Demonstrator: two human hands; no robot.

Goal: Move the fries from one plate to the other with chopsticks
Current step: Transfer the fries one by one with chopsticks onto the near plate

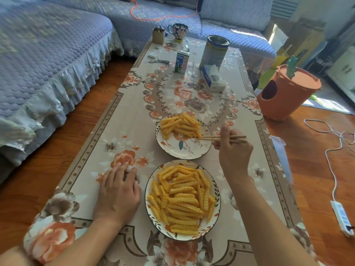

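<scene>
While the right hand (233, 150) pinches wooden chopsticks (223, 139) at the heap of crinkle-cut yellow fries (182, 125) on the centre-frame floral plate (172, 148), the left hand (119, 187) rests flat; light, brittle-looking fries probably need mid-length gripping.

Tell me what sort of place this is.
Probably a home living room: a sofa with a quilted blue cover wraps round a low coffee table under a floral cloth, on a wooden floor.
</scene>
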